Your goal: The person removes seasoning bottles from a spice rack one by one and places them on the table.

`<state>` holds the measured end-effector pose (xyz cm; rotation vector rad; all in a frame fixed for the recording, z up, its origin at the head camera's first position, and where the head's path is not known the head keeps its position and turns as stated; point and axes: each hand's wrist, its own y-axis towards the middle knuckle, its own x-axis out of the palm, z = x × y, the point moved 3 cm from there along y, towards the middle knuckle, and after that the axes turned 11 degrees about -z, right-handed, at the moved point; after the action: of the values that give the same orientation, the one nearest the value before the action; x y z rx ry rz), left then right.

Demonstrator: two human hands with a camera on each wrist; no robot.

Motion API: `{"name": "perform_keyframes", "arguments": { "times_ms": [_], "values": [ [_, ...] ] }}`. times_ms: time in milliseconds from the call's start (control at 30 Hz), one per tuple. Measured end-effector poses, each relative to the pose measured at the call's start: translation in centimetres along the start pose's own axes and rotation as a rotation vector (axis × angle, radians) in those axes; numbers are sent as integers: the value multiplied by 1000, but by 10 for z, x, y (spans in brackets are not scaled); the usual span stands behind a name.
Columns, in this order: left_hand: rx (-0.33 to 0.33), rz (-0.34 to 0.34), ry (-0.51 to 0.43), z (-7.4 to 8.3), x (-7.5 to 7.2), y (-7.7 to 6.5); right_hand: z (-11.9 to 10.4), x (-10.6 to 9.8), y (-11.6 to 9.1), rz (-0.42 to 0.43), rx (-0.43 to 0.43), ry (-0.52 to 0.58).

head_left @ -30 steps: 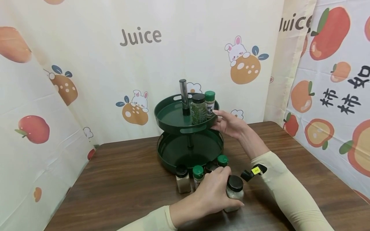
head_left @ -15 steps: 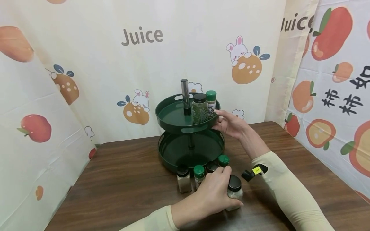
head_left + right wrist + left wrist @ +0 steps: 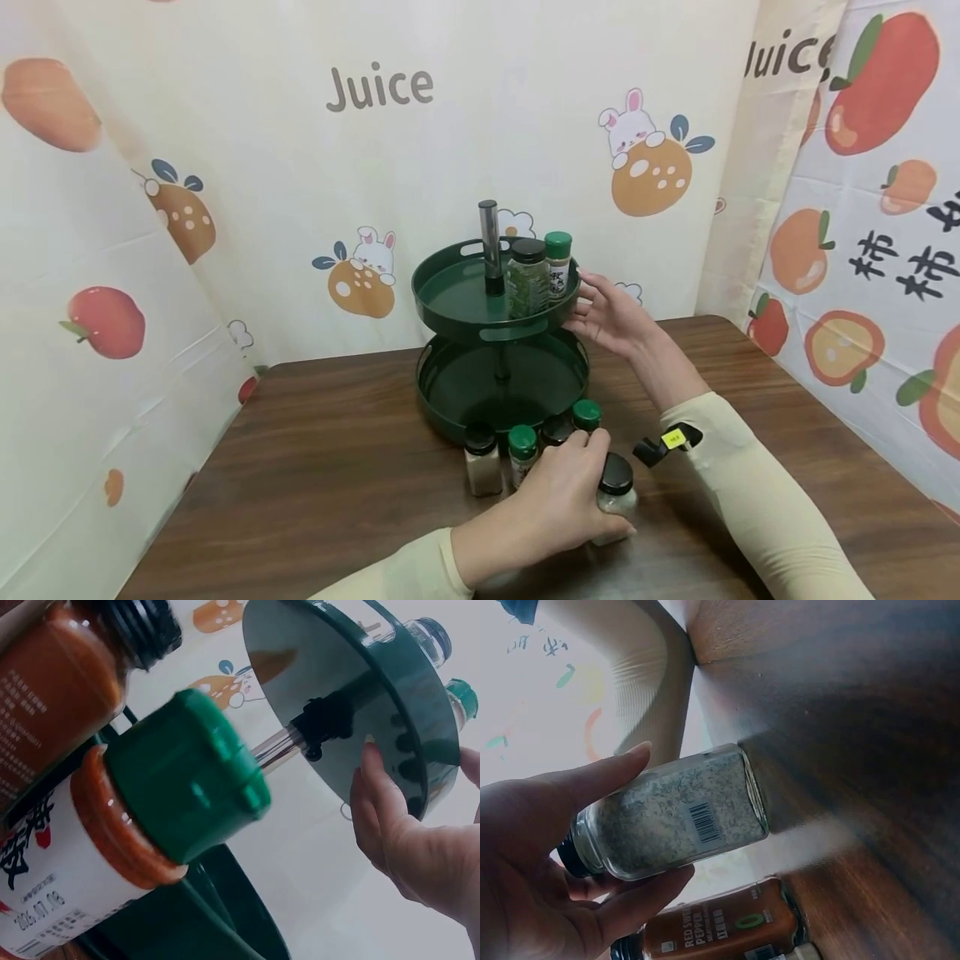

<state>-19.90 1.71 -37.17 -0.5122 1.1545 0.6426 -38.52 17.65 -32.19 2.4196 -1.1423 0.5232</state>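
Note:
My left hand [image 3: 558, 504] grips a square glass spice jar [image 3: 671, 814] with a black lid and grey-white speckled contents, its base close over the table. The thumb is on one side, fingers on the other. My right hand [image 3: 615, 317] is at the right edge of the upper tray [image 3: 457, 321] of a green two-tier stand. In the right wrist view its fingers [image 3: 382, 791] extend under that tray, with the thumb right at the rim. On this tray stand a black-lidded jar of green herbs [image 3: 528, 282] and a green-capped spice jar [image 3: 558, 262].
A black-lidded jar [image 3: 483, 471], a green-capped jar [image 3: 522, 454], a red sweet pepper jar [image 3: 720, 930] and another green-capped jar [image 3: 187, 772] stand before the lower tray [image 3: 450, 417]. A metal post [image 3: 491, 246] rises through the upper tray. Printed curtains [image 3: 525, 125] hang behind the wooden table [image 3: 300, 467].
The thumb of my right hand has shifted from beside the green-capped jar to the tray's outer rim. My left hand keeps its grip on the jar. The head view has shifted slightly.

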Motion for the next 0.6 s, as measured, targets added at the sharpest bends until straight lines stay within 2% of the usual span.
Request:
{"name": "perform_keyframes", "arguments": {
  "times_ms": [200,433,600],
  "values": [
    [17,5,2,0,-1,1,-5,5,-3,31,-13,-27],
    [12,1,-12,0,1,0,-3,14,-5,-60,38,-12],
    [7,-1,-10,-1,1,1,-1,18,-6,-85,69,1]
  ]
}}
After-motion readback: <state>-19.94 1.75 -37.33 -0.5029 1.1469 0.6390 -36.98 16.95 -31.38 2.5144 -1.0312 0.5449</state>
